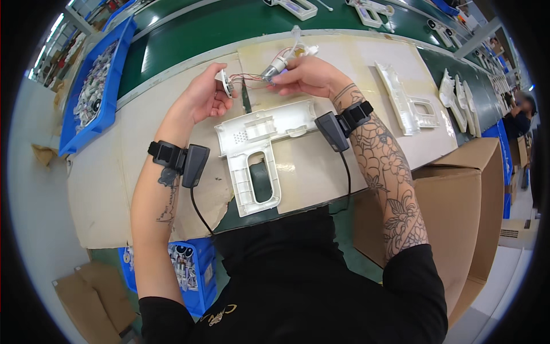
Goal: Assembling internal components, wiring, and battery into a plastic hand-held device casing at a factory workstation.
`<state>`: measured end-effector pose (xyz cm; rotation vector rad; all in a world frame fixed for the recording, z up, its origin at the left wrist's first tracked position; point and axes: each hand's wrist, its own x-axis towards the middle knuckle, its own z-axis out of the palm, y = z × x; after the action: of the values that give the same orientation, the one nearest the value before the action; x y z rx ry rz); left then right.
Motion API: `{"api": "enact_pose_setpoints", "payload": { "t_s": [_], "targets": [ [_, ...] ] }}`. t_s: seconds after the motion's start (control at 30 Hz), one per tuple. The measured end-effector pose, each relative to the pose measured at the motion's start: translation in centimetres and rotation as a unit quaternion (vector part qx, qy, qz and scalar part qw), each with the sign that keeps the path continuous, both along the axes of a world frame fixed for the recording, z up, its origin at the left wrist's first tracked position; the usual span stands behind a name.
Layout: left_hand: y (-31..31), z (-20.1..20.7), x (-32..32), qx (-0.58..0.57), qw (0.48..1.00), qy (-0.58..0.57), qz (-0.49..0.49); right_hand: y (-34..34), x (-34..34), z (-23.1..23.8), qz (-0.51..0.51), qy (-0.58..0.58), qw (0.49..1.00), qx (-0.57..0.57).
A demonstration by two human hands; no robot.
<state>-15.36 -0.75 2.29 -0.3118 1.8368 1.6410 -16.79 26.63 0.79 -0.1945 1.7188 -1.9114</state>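
Between the thumb and fingers of my left hand is a small round white part with a circuit board, held on edge. Thin red wires run from it to a silver cylindrical motor, which has a white and clear plastic assembly on its far end. My right hand grips the motor from the right, its fingers closed round it. Below both hands, a white gun-shaped housing half lies with its ribbed inside facing up and its handle loop toward me. Neither hand touches it.
More white housing halves lie at the right. A blue bin of small parts stands far left, another blue bin below the table edge. An open cardboard box is beside my right arm. Several part-built units sit on the green belt beyond.
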Motion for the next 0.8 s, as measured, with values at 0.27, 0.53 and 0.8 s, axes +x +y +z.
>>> {"api": "enact_pose_setpoints", "payload": {
  "t_s": [0.27,0.53,0.8],
  "targets": [
    [-2.0,-1.2,0.4,-0.183,0.982,0.013,-0.032,-2.3,1.6,1.3,0.011,0.065,0.961,0.269],
    [-0.4,-0.3,4.7,-0.383,0.87,0.298,-0.082,-3.6,4.6,1.4,-0.053,0.122,0.976,0.171],
    [-1.3,0.9,6.5,-0.38,0.819,0.42,-0.09,-3.2,6.7,2.9,-0.025,0.144,0.983,0.113]
  ]
}}
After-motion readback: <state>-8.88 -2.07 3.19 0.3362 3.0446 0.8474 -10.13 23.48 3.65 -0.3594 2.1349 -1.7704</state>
